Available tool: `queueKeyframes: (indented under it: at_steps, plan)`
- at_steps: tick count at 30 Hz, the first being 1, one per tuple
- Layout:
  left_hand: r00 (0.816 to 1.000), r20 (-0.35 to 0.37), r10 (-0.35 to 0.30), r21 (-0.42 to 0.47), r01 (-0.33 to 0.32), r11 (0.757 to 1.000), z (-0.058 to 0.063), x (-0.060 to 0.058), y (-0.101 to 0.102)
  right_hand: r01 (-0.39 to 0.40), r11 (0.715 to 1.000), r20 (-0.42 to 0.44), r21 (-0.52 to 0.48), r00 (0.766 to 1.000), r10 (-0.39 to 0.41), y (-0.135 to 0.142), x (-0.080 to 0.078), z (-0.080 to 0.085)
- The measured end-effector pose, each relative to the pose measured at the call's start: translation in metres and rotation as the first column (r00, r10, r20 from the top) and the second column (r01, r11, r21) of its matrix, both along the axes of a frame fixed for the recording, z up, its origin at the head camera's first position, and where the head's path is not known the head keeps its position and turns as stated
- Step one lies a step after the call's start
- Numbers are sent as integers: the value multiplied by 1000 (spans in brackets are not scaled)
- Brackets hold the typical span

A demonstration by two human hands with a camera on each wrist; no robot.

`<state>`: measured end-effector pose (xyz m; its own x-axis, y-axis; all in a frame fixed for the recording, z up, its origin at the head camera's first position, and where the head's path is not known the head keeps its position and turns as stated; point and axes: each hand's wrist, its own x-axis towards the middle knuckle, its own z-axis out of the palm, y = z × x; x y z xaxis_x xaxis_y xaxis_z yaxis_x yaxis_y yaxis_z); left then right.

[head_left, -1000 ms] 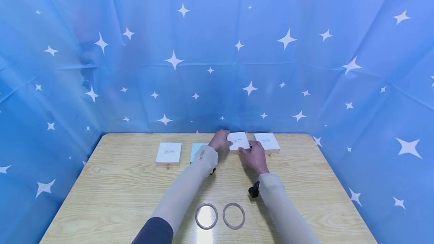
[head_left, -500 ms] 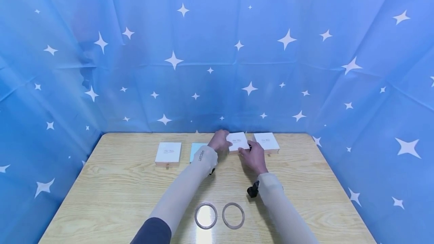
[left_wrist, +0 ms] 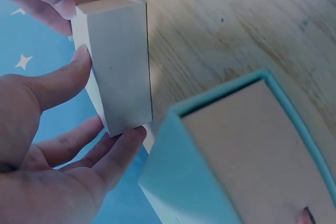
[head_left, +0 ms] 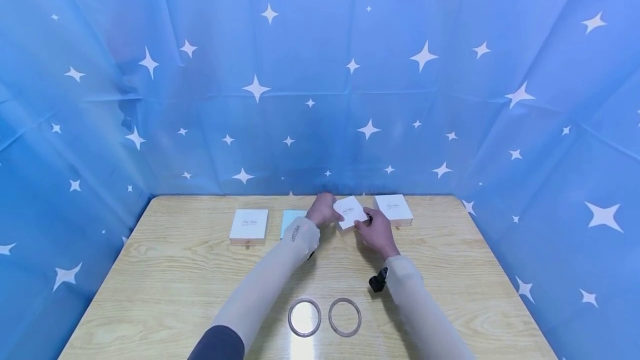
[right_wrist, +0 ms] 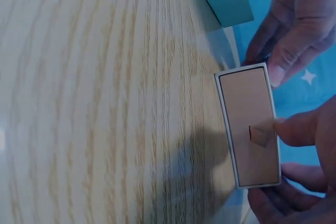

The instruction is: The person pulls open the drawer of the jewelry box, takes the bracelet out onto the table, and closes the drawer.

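Observation:
Both my hands hold one small white drawer box (head_left: 351, 213) with printed lettering on top, near the table's back edge. My left hand (head_left: 322, 209) grips its left side, thumb on the lid and fingers on the opposite face in the left wrist view. My right hand (head_left: 377, 233) pinches its right side between thumb and fingers. The pinkish drawer front (right_wrist: 244, 108) with a small pull tab shows in the right wrist view. The box sits turned at an angle. A light-blue box (left_wrist: 184, 174) with a pinkish drawer is beside my left hand, partly hidden by my forearm in the head view.
One white box (head_left: 248, 224) stands at the left of the row, another (head_left: 393, 208) at the right, near my right hand. Two thin brownish rings, like bangles, lie at the front: a left ring (head_left: 289, 318) and a right ring (head_left: 330, 318). A blue starred curtain (head_left: 320, 121) hangs behind the table.
The white box between my hands has turned counterclockwise, its front now facing more to the right. My hands have shifted slightly with it; the other boxes and the rings stay put.

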<state>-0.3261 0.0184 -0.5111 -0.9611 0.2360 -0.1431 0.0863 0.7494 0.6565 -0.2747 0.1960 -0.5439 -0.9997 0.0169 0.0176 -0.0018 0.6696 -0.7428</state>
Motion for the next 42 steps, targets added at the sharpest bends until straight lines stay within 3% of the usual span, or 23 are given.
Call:
queueKeyframes:
  at_steps: [7,12,20,28,34,42]
  plan:
    - [1000,-21,6,13,-6,1000,-4,8,-3,-22,1000,18,-7,1000,22,4,0,0]
    - [998,-59,-6,-29,5,1000,-7,17,-4,-38,999,47,-21,998,38,6,-1,0]
    - [991,-132,-10,-80,0,997,-6,35,0,-130,992,59,-7,990,130,13,-2,0]
    - [986,-165,20,-119,-40,992,-9,60,5,-251,967,82,-30,964,253,22,-1,-1]
    - [983,-173,67,-59,-78,995,-9,79,6,-328,939,112,-100,934,338,26,-3,0]
    - [968,-203,145,7,-147,989,-11,103,17,-404,909,106,-106,904,414,33,-4,0]
